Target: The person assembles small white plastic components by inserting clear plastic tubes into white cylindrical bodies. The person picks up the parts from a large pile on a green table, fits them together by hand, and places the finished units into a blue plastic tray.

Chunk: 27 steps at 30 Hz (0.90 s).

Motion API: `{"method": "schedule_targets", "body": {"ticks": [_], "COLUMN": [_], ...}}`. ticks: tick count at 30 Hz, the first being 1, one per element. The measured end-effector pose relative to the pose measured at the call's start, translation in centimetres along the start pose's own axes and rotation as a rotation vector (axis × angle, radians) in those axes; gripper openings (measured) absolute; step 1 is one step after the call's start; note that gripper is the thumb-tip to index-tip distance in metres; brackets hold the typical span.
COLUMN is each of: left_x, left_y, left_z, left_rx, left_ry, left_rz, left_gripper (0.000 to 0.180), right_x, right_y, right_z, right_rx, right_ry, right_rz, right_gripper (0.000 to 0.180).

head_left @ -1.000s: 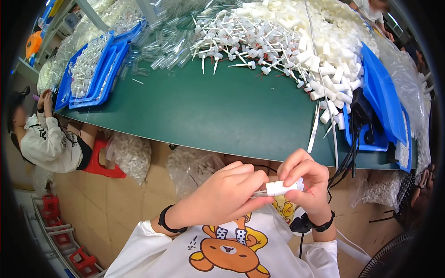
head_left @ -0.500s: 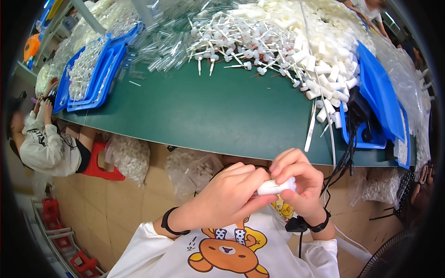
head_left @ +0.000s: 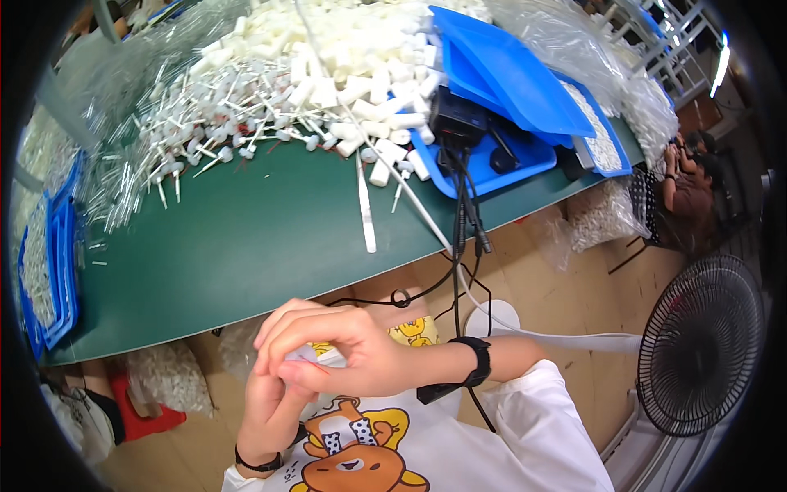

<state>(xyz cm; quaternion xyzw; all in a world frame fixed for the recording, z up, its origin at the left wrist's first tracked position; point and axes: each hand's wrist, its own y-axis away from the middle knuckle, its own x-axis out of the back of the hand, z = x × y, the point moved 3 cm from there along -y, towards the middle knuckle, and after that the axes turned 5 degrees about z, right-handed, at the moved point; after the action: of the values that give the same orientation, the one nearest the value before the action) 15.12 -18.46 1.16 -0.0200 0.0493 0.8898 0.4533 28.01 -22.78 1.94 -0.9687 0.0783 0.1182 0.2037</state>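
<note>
My two hands are close together above my lap, in front of the table's near edge. My right hand (head_left: 348, 348) is curled with thumb and fingers closed around a small white plastic cylinder (head_left: 302, 354). Only its whitish end shows, with a thin red strand sticking out by the thumb. Beneath it, my left hand (head_left: 269, 410) points upward; its fingers are largely hidden behind the right hand, and whether they grip the cylinder is not visible.
On the green table (head_left: 221, 246) lie piles of white cylinders (head_left: 352, 49), thin-stemmed white pieces (head_left: 209, 131) and clear tubes (head_left: 123, 176). Flat metal tweezers (head_left: 366, 213), blue trays (head_left: 508, 74) and black cables (head_left: 463, 221) lie nearby. A black fan (head_left: 701, 344) stands at right.
The view has swung to the right, bringing the fan into sight. My right hand has turned over the white cylinder and now covers most of it, along with my left fingers.
</note>
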Motion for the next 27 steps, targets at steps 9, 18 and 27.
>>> {"method": "schedule_targets", "body": {"ticks": [9,18,27], "left_x": [-0.8,-1.2,-1.0], "left_y": [-0.2,-0.2,-1.2], "left_z": [-1.7,-9.1,-9.9], "left_rx": [0.094,0.439,0.388], "left_ry": [0.196,0.496,0.286], "left_rz": [-0.06,0.045,0.097], "left_gripper": [0.032,0.026,0.019], "right_x": [-1.0,-0.3,-0.6], "right_y": [2.0,5.5,4.7], "right_z": [1.7,6.0,7.7], "right_rx": [-0.549,-0.927,-0.953], "right_ry": [-0.229,-0.134,-0.187], "right_rz": [0.076,0.263,0.436], "right_gripper": [0.023,0.038,0.036]}}
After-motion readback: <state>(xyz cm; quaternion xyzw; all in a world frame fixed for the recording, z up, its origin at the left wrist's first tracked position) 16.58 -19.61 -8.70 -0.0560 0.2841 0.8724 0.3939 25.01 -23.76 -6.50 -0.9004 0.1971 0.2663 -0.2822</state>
